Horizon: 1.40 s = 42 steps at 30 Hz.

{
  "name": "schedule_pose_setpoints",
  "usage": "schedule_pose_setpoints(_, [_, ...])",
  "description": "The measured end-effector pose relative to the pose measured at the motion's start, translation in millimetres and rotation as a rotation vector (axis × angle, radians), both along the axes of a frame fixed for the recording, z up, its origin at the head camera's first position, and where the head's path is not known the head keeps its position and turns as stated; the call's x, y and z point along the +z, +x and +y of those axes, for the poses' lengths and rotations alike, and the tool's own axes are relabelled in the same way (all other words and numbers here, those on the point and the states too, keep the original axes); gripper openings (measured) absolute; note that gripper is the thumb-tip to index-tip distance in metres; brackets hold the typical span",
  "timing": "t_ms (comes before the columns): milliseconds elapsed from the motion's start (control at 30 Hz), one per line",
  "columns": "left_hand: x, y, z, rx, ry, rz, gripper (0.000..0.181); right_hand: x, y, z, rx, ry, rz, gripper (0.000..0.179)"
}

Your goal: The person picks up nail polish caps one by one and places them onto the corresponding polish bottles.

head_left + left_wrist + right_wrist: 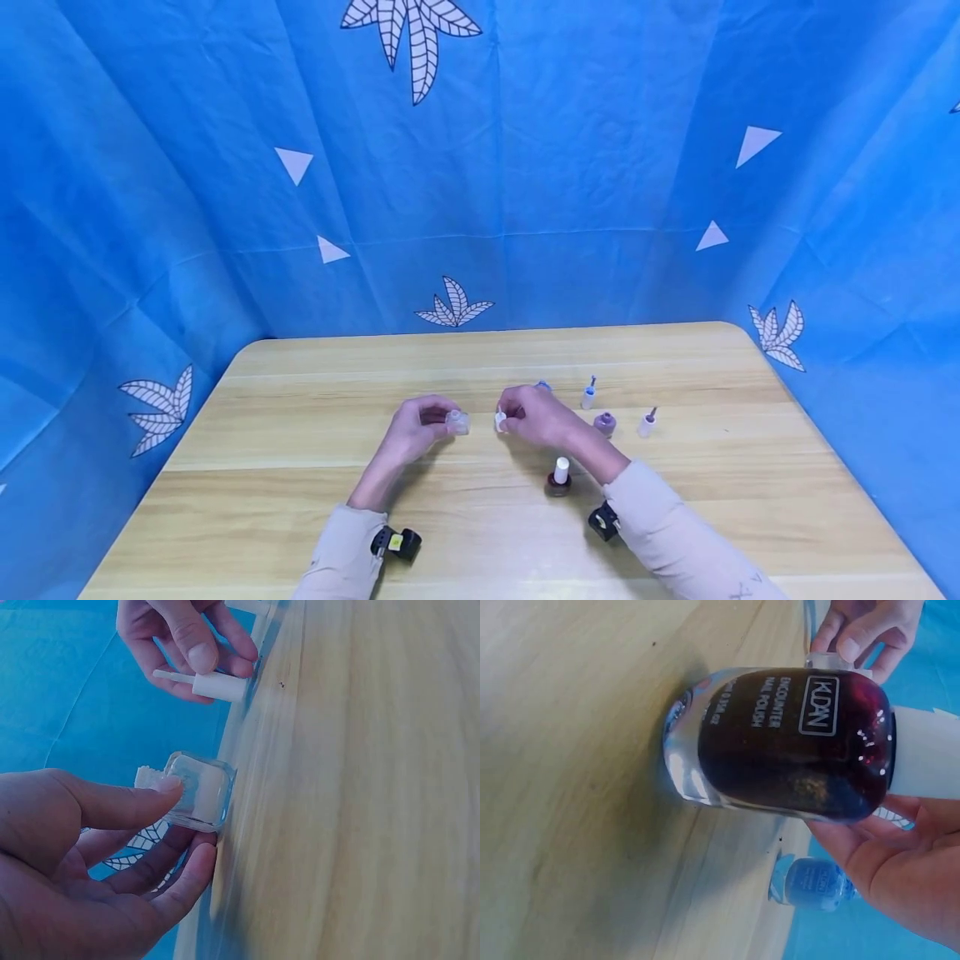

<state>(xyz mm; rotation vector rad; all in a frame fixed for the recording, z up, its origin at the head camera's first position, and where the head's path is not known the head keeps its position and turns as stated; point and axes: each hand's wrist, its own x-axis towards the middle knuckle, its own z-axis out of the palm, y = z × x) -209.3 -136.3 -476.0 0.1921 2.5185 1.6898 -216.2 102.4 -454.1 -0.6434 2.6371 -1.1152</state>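
Observation:
Between thumb and fingers, my left hand (408, 429) holds a small square clear-glass nail polish bottle (202, 791) with pale contents. The bottle is upright and uncapped, at the tabletop. To its right, my right hand (536, 415) pinches a white nail polish brush cap (219, 686), its brush pointing up and its flat end down by the table. A capped dark red nail polish bottle (780, 742) stands nearer the body, below the right forearm in the head view. Partly hidden behind the right hand is a blue nail polish bottle (814, 883).
Right of the right hand stand a white brush cap with blue brush (588, 395), an uncapped purple bottle (604, 424) and a white brush cap with purple brush (647, 423). The wooden table (300, 450) is bordered by blue patterned cloth (585, 183).

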Motion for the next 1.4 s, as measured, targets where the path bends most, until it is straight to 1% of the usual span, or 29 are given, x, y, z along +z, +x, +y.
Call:
schedule_pose_setpoints(167, [0.3, -0.1, -0.1, -0.006, -0.033, 0.012, 0.025, 2.7, 4.2, 5, -0.019, -0.022, 0.014, 0.006])
schedule_pose_setpoints(233, [1.4, 0.0, 0.4, -0.010, -0.027, 0.011, 0.025, 5.6, 5.9, 8, -0.030, -0.028, 0.024, 0.006])
schedule_pose_setpoints(267, [2.3, -0.3, 1.1, -0.011, -0.019, 0.004, 0.025, 7.4, 6.6, 10, -0.036, -0.032, 0.029, 0.006])
schedule_pose_setpoints(333, [4.3, -1.0, 3.4, -0.028, -0.001, 0.013, 0.025, 11.5, 7.5, 16, -0.053, -0.043, 0.047, 0.005])
schedule_pose_setpoints(533, [11.0, -2.2, 14.3, -0.114, 0.044, 0.041, 0.023, 24.5, 13.0, 39, -0.091, -0.087, 0.126, 0.008])
schedule_pose_setpoints(733, [16.3, 0.2, 19.8, -0.166, 0.147, 0.018, 0.025, 35.1, 21.8, 54, -0.102, -0.141, 0.143, 0.013])
schedule_pose_setpoints(800, [19.7, 1.4, 22.0, -0.184, 0.166, 0.016, 0.024, 37.4, 24.6, 57, -0.105, -0.150, 0.143, 0.014])
schedule_pose_setpoints(967, [31.2, 4.1, 31.8, -0.222, 0.168, 0.029, 0.023, 38.6, 31.0, 68, -0.104, -0.155, 0.142, 0.012])
schedule_pose_setpoints(1100, [40.9, 3.9, 40.6, -0.238, 0.185, 0.041, 0.023, 42.6, 36.1, 79, -0.112, -0.177, 0.152, 0.009])
schedule_pose_setpoints(1267, [52.1, 4.5, 50.1, -0.260, 0.195, 0.050, 0.025, 54.0, 42.7, 90, -0.135, -0.212, 0.148, 0.011])
schedule_pose_setpoints(1400, [56.4, 5.4, 56.4, -0.291, 0.209, 0.045, 0.026, 63.4, 47.4, 99, -0.146, -0.242, 0.152, 0.015])
